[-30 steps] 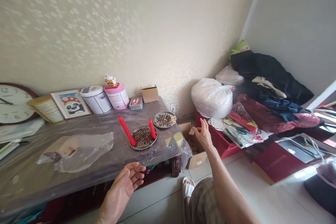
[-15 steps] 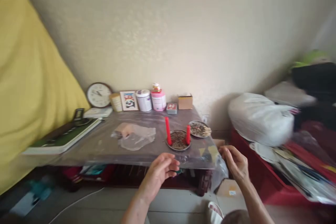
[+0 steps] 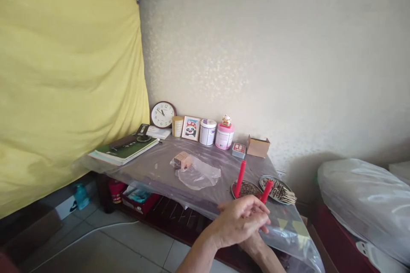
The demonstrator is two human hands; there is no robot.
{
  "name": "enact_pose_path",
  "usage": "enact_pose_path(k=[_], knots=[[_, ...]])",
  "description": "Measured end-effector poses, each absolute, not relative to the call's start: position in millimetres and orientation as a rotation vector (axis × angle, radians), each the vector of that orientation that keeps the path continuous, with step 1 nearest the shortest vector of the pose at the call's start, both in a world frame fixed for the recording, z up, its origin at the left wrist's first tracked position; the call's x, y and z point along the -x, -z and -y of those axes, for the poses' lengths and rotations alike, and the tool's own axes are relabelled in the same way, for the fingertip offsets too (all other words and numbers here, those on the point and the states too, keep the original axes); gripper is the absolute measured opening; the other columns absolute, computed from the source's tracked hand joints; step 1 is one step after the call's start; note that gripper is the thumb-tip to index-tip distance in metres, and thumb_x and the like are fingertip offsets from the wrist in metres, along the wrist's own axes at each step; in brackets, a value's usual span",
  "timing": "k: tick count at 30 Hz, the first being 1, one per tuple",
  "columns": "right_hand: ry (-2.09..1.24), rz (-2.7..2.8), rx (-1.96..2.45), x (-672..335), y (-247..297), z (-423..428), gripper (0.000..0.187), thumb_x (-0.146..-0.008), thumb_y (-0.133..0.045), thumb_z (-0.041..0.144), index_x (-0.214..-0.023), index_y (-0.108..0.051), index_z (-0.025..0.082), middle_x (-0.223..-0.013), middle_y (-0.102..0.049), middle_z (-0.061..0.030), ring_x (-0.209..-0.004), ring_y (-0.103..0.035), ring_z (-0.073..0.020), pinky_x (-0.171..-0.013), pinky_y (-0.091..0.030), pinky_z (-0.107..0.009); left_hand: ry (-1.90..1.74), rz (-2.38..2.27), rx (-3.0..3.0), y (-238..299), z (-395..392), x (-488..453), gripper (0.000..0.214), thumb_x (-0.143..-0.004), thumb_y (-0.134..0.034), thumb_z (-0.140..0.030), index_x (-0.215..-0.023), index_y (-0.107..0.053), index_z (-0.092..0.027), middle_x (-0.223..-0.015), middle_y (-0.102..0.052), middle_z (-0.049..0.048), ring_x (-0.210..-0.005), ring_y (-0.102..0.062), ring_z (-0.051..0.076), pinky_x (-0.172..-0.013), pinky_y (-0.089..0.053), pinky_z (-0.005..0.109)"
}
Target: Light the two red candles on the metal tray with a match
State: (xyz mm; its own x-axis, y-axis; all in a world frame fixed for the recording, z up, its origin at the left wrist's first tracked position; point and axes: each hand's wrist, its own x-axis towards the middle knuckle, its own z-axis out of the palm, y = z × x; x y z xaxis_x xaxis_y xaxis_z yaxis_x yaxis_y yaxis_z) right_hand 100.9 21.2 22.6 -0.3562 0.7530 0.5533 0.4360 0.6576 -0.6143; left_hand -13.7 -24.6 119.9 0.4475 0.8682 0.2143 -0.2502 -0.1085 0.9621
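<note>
My left hand (image 3: 236,221) is in front of the table's near edge, its fingers loosely bent and apart, with nothing visible in them. It crosses over my right hand (image 3: 253,241), whose fingers are mostly hidden behind it. Just beyond both hands, two red candles (image 3: 240,178) stand at a round dish (image 3: 246,187) of dark seeds or shells, partly covered by my left hand. A second dish (image 3: 272,184), to its right, holds similar bits and a bundle of pale sticks (image 3: 287,196). Neither hand visibly touches the candles.
The low table (image 3: 153,170) has a clear plastic cover. On it lie a crumpled plastic bag (image 3: 200,175) and a green book (image 3: 124,149). Along the wall stand a clock (image 3: 163,114), a panda picture (image 3: 191,128), canisters (image 3: 208,132) and a small cardboard box (image 3: 258,147). A white bag (image 3: 361,196) bulges at right.
My hands, apart before, have come together, the left now over the right. The view has turned left, so the table things appear further right and more yellow curtain shows.
</note>
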Motion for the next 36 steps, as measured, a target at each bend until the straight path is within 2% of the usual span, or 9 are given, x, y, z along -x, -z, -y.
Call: enact_pose_path(k=[2, 5, 10, 14, 21, 24, 26, 29, 36], knots=[[-0.434, 2.021, 0.867, -74, -22, -42, 0.026, -0.083, -0.053, 0.047, -0.099, -0.066, 0.032, -0.087, -0.074, -0.002, -0.091, -0.069, -0.0255, -0.071, -0.058, -0.039, -1.043, -0.521, -1.369, -120, 26, 22, 0.027, -0.08, -0.058, -0.04, -0.093, -0.06, -0.017, -0.082, -0.063, 0.0054, -0.067, -0.061, 0.016, -0.068, -0.044, 0.03], [-0.417, 2.083, 0.798, -25, -24, -81, 0.022, -0.087, -0.048, 0.037, -0.098, -0.067, 0.032, -0.098, -0.072, -0.0009, -0.097, -0.067, -0.0227, -0.084, -0.056, -0.038, -1.137, -0.512, -1.247, -110, 21, 41, 0.027, -0.079, -0.059, -0.042, -0.09, -0.06, -0.017, -0.082, -0.065, 0.0056, -0.066, -0.062, 0.015, -0.064, -0.045, 0.028], [-0.382, 2.193, 0.871, 44, -21, -142, 0.026, -0.09, -0.044, 0.018, -0.091, -0.069, 0.024, -0.099, -0.072, -0.0054, -0.093, -0.067, -0.0195, -0.084, -0.054, -0.034, -1.408, -0.729, -0.985, -82, 2, 78, 0.035, -0.072, -0.065, -0.048, -0.083, -0.061, -0.015, -0.073, -0.067, 0.005, -0.065, -0.064, 0.016, -0.063, -0.045, 0.026], [-0.348, 2.246, 0.972, 72, -12, -172, 0.015, -0.092, -0.052, 0.024, -0.096, -0.064, 0.017, -0.096, -0.068, -0.0045, -0.085, -0.066, -0.016, -0.078, -0.054, -0.035, -1.521, -0.782, -0.786, -64, -7, 107, 0.034, -0.07, -0.066, -0.047, -0.08, -0.061, -0.015, -0.075, -0.069, 0.0054, -0.066, -0.065, 0.016, -0.06, -0.045, 0.025], [-0.218, 2.205, 1.107, 95, 3, -196, 0.019, -0.091, -0.054, 0.028, -0.105, -0.06, 0.017, -0.106, -0.063, -0.0049, -0.088, -0.063, -0.0164, -0.077, -0.053, -0.036, -1.63, -0.756, -0.651, -54, -12, 121, 0.036, -0.067, -0.069, -0.049, -0.08, -0.061, -0.016, -0.075, -0.07, 0.0054, -0.066, -0.065, 0.017, -0.061, -0.046, 0.026], [-0.165, 2.176, 1.127, 99, 4, -201, 0.014, -0.091, -0.054, 0.025, -0.098, -0.061, 0.016, -0.1, -0.065, -0.0037, -0.087, -0.063, -0.016, -0.077, -0.052, -0.035, -1.586, -0.702, -0.655, -54, -16, 116, 0.046, -0.057, -0.074, -0.055, -0.077, -0.06, -0.016, -0.07, -0.068, 0.0047, -0.06, -0.064, 0.017, -0.056, -0.045, 0.026], [-0.137, 2.157, 1.137, 101, 4, -204, 0.01, -0.09, -0.052, 0.017, -0.088, -0.062, 0.016, -0.093, -0.066, -0.0037, -0.086, -0.063, -0.0163, -0.077, -0.051, -0.033, -1.589, -0.707, -0.658, -57, -16, 113, 0.049, -0.057, -0.073, -0.057, -0.078, -0.061, -0.015, -0.071, -0.068, 0.0055, -0.061, -0.064, 0.018, -0.056, -0.045, 0.026], [-0.107, 2.135, 1.148, 103, 2, -206, 0.022, -0.085, -0.046, 0.004, -0.077, -0.061, 0.018, -0.084, -0.066, -0.005, -0.083, -0.063, -0.0175, -0.075, -0.049, -0.03, -1.589, -0.737, -0.668, -63, -13, 114, 0.05, -0.059, -0.071, -0.059, -0.079, -0.061, -0.014, -0.071, -0.068, 0.0065, -0.062, -0.065, 0.018, -0.057, -0.045, 0.026], [-0.071, 2.17, 1.085, 105, -3, -199, 0.033, -0.077, -0.043, -0.001, -0.094, -0.06, 0.023, -0.093, -0.066, -0.0045, -0.088, -0.063, -0.0179, -0.077, -0.047, -0.027, -1.598, -0.722, -0.692, -64, -10, 116, 0.046, -0.065, -0.068, -0.056, -0.081, -0.06, -0.014, -0.075, -0.068, 0.0078, -0.066, -0.065, 0.018, -0.059, -0.046, 0.026]])
